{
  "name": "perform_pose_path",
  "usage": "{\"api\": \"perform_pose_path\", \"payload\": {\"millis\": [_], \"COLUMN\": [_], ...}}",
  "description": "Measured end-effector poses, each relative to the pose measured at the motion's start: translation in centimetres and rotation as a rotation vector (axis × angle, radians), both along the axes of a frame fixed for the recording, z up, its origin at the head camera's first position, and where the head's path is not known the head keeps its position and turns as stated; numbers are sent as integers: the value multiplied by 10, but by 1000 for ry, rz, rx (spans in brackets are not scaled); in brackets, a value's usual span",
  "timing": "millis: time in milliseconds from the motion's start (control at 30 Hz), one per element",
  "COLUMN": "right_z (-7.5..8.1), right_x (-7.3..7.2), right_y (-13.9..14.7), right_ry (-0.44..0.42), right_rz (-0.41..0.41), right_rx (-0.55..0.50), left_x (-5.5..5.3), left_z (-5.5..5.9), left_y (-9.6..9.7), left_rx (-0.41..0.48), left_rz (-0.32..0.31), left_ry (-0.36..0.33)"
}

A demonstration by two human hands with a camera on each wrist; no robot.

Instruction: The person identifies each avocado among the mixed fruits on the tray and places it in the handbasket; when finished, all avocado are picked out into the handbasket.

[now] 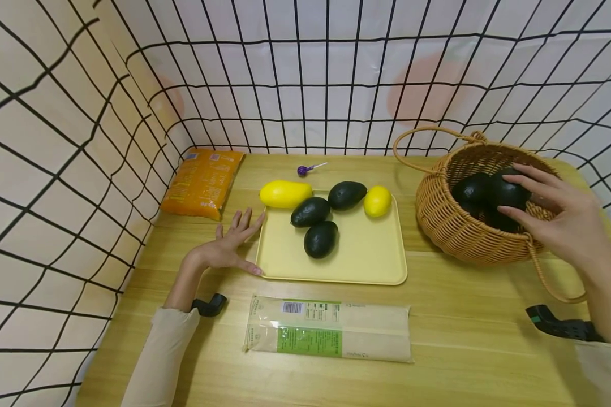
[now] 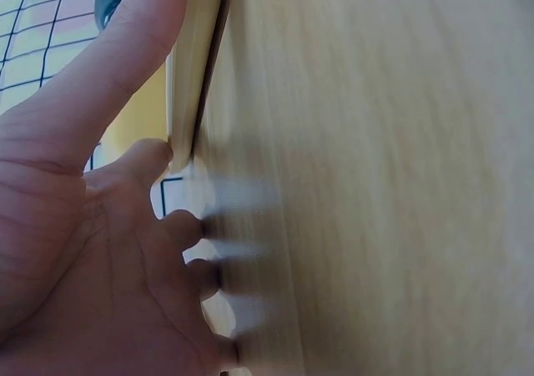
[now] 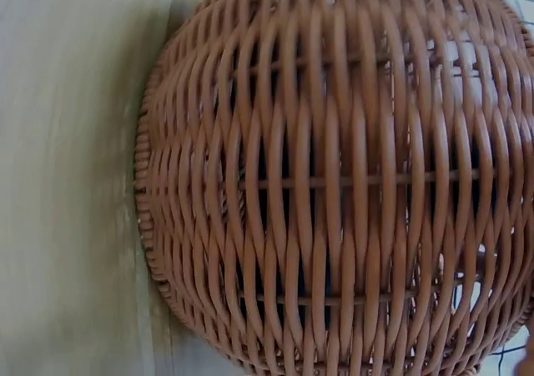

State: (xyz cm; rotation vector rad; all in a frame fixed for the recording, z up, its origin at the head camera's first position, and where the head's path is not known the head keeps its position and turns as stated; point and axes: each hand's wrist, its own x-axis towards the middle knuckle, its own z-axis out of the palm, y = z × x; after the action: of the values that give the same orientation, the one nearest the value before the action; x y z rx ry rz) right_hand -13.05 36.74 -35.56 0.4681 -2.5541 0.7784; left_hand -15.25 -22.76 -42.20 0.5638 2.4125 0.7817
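Observation:
In the head view my right hand (image 1: 565, 212) reaches over the rim of a wicker basket (image 1: 468, 237) and grips a dark green avocado (image 1: 506, 189) between thumb and fingers. Another avocado (image 1: 470, 192) lies beside it in the basket. My left hand (image 1: 229, 246) rests with spread fingers at the left edge of a pale yellow tray (image 1: 366, 254), its thumb touching the near corner. Three avocados (image 1: 321, 239) lie on the tray, with a lemon (image 1: 377, 201) at its right. A long yellow fruit (image 1: 285, 194), perhaps a mango, overlaps the back left corner. The right wrist view shows only basket weave (image 3: 334, 184).
A flat package with a green label (image 1: 331, 330) lies in front of the tray. At the back left is an orange packet (image 1: 203, 183), and a purple lollipop (image 1: 305, 170) lies behind the tray. A black wire grid (image 1: 326, 85) encloses the table's back and sides.

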Motion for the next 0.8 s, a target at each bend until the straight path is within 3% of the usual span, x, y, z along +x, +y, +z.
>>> {"api": "perform_pose_path", "payload": {"millis": [300, 800], "right_z": [-6, -3], "right_x": [-5, -4], "right_y": [4, 6], "right_ry": [-87, -144], "right_rz": [-16, -24], "right_rx": [16, 62], "left_x": [0, 1], "left_z": [0, -1], "left_y": [-1, 0], "left_rx": [2, 0], "left_rz": [5, 3], "left_ry": [0, 2]}}
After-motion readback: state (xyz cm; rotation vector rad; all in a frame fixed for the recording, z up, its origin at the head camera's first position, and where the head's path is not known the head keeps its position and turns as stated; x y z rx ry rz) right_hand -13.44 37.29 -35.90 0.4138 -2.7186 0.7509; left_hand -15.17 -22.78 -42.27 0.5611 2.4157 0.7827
